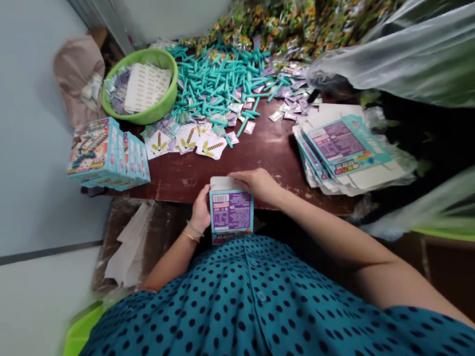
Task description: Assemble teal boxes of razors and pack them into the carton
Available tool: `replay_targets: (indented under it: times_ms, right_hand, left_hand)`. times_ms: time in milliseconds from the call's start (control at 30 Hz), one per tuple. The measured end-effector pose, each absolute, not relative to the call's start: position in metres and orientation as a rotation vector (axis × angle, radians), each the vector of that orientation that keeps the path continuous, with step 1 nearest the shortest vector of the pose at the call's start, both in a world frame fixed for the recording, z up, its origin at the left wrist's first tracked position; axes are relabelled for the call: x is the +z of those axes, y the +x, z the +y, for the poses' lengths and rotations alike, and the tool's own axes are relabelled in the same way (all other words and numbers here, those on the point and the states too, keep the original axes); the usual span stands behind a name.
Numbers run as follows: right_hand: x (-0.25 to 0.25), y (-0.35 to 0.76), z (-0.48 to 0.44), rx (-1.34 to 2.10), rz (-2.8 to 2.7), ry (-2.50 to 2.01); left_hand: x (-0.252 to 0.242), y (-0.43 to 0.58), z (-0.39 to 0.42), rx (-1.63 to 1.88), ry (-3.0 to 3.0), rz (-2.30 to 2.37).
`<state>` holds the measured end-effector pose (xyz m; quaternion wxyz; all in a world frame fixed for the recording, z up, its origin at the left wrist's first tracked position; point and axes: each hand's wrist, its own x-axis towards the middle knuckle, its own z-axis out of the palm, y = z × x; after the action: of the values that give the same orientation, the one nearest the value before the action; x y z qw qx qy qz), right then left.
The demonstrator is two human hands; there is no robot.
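Your left hand (201,208) holds the box (231,210) by its left edge, probably to steady it. The box sits right in front of you, printed panel facing up at you and lower end hidden by your shirt (253,309), perhaps braced there. Your right hand (260,187) bends over its top right corner, fingers close together at the raised flap (222,183); whether they pinch or only press it, I can't tell. The open end points away from you, which likely leaves the flap easy to reach.

Right of your hands lies a stack of flat cartons (346,147), probably flat to save room. Left and beyond, boxes (107,153) stand in a tight row, seemingly to keep tidy. Just beyond your hands lie cards (211,145); farther off, teal sticks (217,82) are heaped beside a green tub (147,115).
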<state>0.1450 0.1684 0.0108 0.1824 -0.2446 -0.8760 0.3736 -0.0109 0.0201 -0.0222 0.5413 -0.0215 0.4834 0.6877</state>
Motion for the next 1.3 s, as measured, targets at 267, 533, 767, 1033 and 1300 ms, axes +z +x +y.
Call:
replay_targets:
  times_ms: [267,533,767,1033,1300]
  right_hand:
    - [-0.001,0.150,0.158,1.357,-2.375,-0.431]
    - [0.008,0.145,0.155,1.599,-2.237,-0.527]
    - [0.011,0.163,0.154,1.533,-2.393,-0.279]
    - [-0.031,0.178,0.114,1.492,-2.145,-0.487]
    - [0.048,0.137,0.079,0.882,-2.157,-0.555]
  left_hand:
    - [-0.014,-0.021,0.025,1.523,0.056,1.196]
    - [-0.011,-0.011,0.020,1.628,0.103,1.182]
    - [-0.009,-0.011,-0.003,1.732,0.695,1.421]
    - [-0.026,-0.029,-0.022,1.555,1.306,1.772]
    - [0.028,-0.060,0.007,2.095,1.174,1.916]
